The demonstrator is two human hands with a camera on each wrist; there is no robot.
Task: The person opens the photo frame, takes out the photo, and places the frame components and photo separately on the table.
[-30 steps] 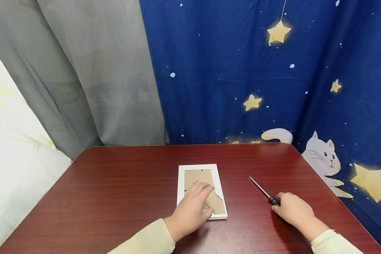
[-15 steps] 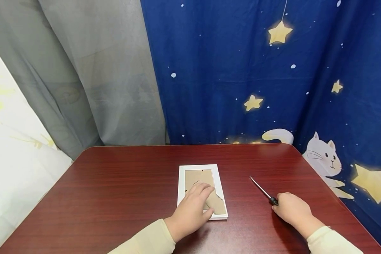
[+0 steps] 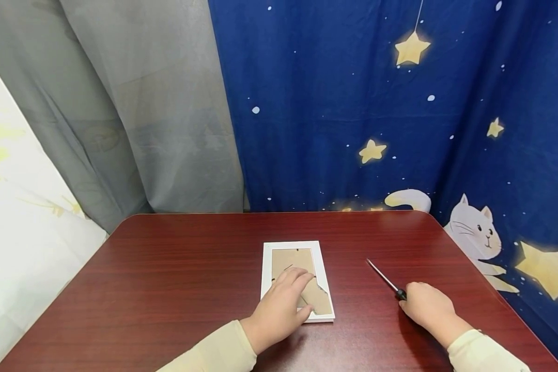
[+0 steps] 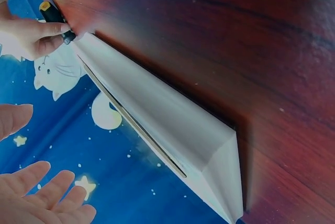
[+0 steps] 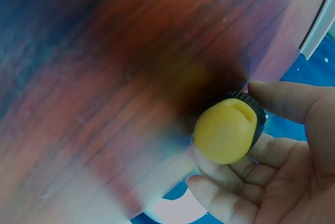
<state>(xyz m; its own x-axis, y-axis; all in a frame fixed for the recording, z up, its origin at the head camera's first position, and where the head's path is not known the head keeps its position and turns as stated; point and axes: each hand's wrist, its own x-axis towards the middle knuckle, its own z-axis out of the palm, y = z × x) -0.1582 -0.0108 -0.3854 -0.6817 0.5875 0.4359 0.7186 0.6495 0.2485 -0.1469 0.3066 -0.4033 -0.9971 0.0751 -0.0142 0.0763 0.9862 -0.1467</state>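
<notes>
1. Left hand (image 3: 279,310), fingers extended, holding nothing, over a white frame (image 3: 320,268) at lower centre, which could skid if left unbraced.
2. Screwdriver (image 5: 225,132) at lower right, pinched in curled fingers of the right hand (image 3: 428,307), could slip if grip loosens.

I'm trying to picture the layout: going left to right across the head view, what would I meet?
Grey curtain, brown-backed white frame, screwdriver, right hand, lower-right star. The left hand overlaps the frame.
</notes>
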